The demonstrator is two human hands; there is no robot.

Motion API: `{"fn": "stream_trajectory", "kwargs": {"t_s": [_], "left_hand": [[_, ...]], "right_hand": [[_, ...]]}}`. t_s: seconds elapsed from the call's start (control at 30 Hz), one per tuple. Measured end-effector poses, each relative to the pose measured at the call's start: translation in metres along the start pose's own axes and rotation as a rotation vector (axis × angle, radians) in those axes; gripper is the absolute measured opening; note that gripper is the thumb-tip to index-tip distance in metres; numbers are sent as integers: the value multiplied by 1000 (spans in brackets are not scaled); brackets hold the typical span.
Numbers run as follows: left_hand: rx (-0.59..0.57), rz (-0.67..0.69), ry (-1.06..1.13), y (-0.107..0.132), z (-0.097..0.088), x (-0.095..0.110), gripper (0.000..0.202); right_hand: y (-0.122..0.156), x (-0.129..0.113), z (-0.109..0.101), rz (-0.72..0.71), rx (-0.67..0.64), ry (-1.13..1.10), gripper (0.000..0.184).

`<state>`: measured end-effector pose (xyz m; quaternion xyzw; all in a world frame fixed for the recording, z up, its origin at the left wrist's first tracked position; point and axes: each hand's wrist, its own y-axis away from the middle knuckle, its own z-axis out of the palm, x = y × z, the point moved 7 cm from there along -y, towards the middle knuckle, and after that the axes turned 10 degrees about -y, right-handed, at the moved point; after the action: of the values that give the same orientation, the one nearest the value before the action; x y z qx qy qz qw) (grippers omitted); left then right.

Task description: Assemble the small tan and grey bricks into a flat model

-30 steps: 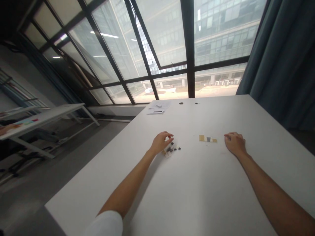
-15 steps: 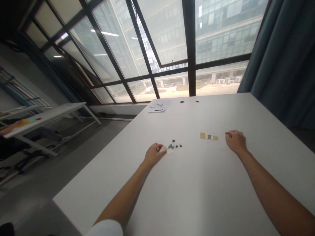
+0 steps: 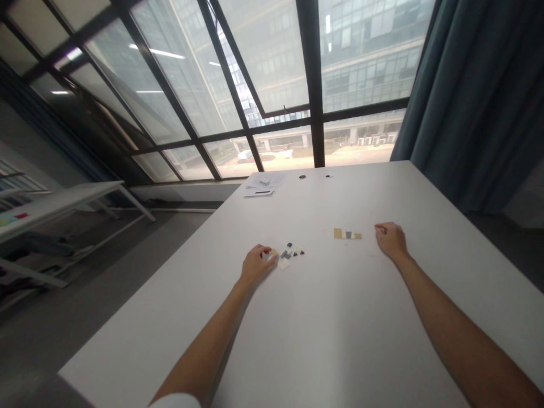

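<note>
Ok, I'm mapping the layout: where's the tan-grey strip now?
In the head view, the tan-grey strip lies on the white table, just left of the right hand.

Loose pieces (image 3: 286, 255) and a row of pieces (image 3: 348, 234) on a table (image 3: 306, 328), between left hand (image 3: 258, 263) and right hand (image 3: 391, 240).
The loose pieces lie just right of the left hand; the row lies farther right, beside the right hand. Papers (image 3: 263, 183) lie behind, at the table's far left corner. Windows (image 3: 276, 56) stand beyond the far edge, a curtain (image 3: 459, 113) behind to the right, another table (image 3: 76, 198) well apart to the left.
</note>
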<state>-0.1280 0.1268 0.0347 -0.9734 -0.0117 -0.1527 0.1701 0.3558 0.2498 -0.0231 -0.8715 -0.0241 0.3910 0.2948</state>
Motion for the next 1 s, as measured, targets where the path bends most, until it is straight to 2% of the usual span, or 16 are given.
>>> {"fn": "stream_trajectory", "kwargs": {"t_s": [0.1,0.2,0.33,0.4,0.47,0.57,0.67,0.8,1.0], "left_hand": [[22,94,24,-14,-2,29,22],[0,211,88,-22,7,75,23],[-52,323,189,-26,32,142,26],[-70,361,207,-25,46,168,24],[-86,395,215,-24,58,186,22],[-105,431,195,-19,73,196,20],[-88,427,119,-12,80,194,20],[-81,420,69,-5,81,189,22],[-111,425,133,-9,82,191,24]], "right_hand": [[-1,-22,-12,-88,97,-102,29],[0,-57,-22,-149,130,-169,27],[17,-115,-15,-237,-64,-287,24],[35,-137,-8,-267,-141,-285,24],[54,-148,-1,-251,-176,-276,24],[78,-149,10,-186,-202,-226,25],[91,-144,20,-149,-263,-202,25],[98,-143,27,-173,-382,-215,25],[98,-144,26,-169,-407,-253,35]]}}
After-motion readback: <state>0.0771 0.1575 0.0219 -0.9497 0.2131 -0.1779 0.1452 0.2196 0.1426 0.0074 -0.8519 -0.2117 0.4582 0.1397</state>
